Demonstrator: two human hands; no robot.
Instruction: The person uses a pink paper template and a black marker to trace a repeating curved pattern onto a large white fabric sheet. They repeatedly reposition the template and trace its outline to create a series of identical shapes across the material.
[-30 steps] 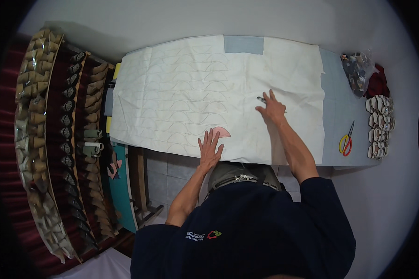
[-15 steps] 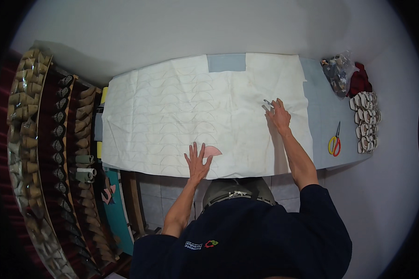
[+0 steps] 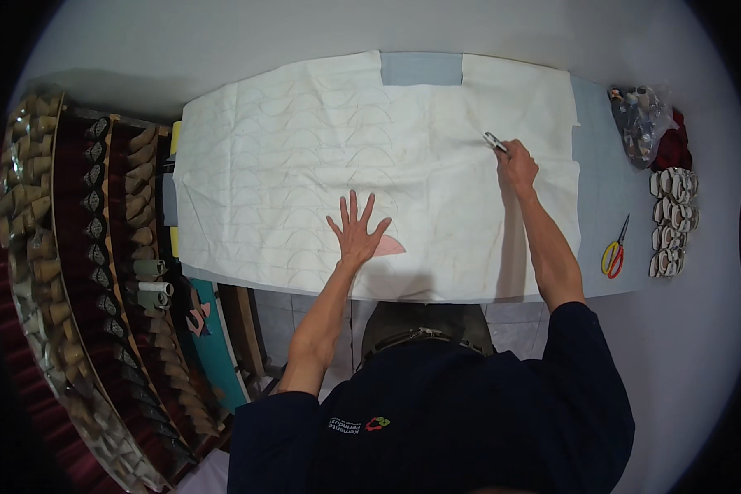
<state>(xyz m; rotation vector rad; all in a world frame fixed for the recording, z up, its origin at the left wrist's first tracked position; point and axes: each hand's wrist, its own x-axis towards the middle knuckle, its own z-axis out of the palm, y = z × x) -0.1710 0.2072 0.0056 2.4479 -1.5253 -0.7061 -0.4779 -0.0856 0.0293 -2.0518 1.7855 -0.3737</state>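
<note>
A large white sheet of material [image 3: 457, 214] covers most of the table, its left half marked with rows of thin, drawn curved outlines. My left hand [image 3: 358, 239] lies flat on it with fingers spread, near the sheet's front edge. Beside the thumb is a pink half-round template [image 3: 392, 245], partly covered by that hand. Over the right part of the sheet, my right hand [image 3: 519, 167] is closed around a slim silver-and-dark pen [image 3: 493, 141], which points away to the upper left. Whether its tip touches the sheet cannot be seen.
Scissors with yellow and red handles [image 3: 613, 259] lie to the right on the blue-grey table cover [image 3: 605, 177]. Beyond them are white sandals [image 3: 669, 222], a clear bag of items [image 3: 640, 123] and dark red cloth [image 3: 675, 142]. Shoe racks [image 3: 64, 288] stand at left.
My left hand has slid farther up the sheet, its fingers spreading wider. My right hand has turned, and more of the pen shows. The whole view has shifted a little.
</note>
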